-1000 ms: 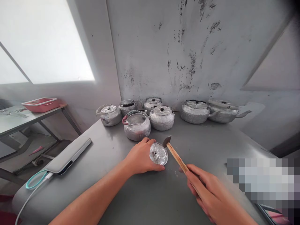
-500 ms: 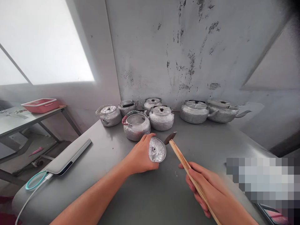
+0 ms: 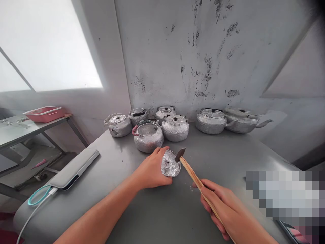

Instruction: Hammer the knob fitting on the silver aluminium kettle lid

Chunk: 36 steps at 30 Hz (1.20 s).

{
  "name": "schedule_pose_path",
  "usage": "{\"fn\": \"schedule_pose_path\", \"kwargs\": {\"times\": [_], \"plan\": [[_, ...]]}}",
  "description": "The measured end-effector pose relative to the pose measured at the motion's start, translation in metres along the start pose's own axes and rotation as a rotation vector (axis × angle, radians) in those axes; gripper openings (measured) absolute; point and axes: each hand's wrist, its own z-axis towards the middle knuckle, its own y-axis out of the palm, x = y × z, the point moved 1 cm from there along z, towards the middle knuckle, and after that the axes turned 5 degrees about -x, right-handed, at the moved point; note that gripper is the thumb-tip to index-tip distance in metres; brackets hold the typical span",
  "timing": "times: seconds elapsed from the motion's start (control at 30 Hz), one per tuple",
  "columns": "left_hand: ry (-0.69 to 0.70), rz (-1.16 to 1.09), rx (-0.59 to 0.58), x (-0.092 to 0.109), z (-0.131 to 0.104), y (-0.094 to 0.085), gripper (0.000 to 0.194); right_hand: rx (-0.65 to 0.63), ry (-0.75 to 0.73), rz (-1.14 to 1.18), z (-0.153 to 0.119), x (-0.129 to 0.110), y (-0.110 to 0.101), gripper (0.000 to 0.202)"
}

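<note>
My left hand [image 3: 154, 168] grips a round silver kettle lid [image 3: 169, 164] by its left edge, thumb and fingers around the rim. The lid's crinkled face, with a small hole at its centre, is turned up toward me. In my right hand [image 3: 219, 203] is a hammer [image 3: 194, 177] with a pale wooden handle and a dark metal head. The hammer head overlaps the lid's right rim in view; whether it touches, I cannot tell. Just behind the lid stands a lidless silver kettle [image 3: 149, 140] with a red-and-dark wrapped handle.
Several lidded silver kettles [image 3: 176, 130] line the wall side of the grey table [image 3: 162, 213]. A white power bank [image 3: 73, 171] with a cable lies at left. Farther left, a pink basket [image 3: 44, 115] rests on another table. A blurred patch covers the right edge.
My right hand has brought the hammer left and slightly down, so its head now overlaps the lid's rim. The left hand keeps its grip on the lid, nearly still.
</note>
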Motion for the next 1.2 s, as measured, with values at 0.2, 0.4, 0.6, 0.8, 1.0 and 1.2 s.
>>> {"fn": "schedule_pose_path", "kwargs": {"times": [0.2,0.4,0.6,0.8,1.0,1.2], "plan": [[0.019,-0.015,-0.030,0.001,-0.001,-0.001,0.094,-0.058,-0.020,0.018,0.001,0.003,0.002,0.037],[0.015,-0.027,-0.040,0.000,-0.001,-0.003,0.094,-0.082,-0.023,-0.037,0.000,0.008,0.000,0.033],[0.004,-0.024,-0.013,-0.003,0.001,0.000,0.098,-0.076,-0.045,-0.131,0.000,0.009,0.001,0.034],[-0.010,-0.010,0.002,-0.007,0.003,0.001,0.094,-0.052,-0.087,-0.128,-0.006,-0.004,0.001,0.033],[-0.013,0.018,0.001,-0.009,0.004,0.002,0.091,-0.051,-0.100,-0.235,-0.004,-0.002,0.001,0.038],[-0.003,0.050,0.008,-0.010,0.005,0.003,0.090,-0.021,-0.124,-0.217,-0.005,-0.003,0.002,0.039]]}}
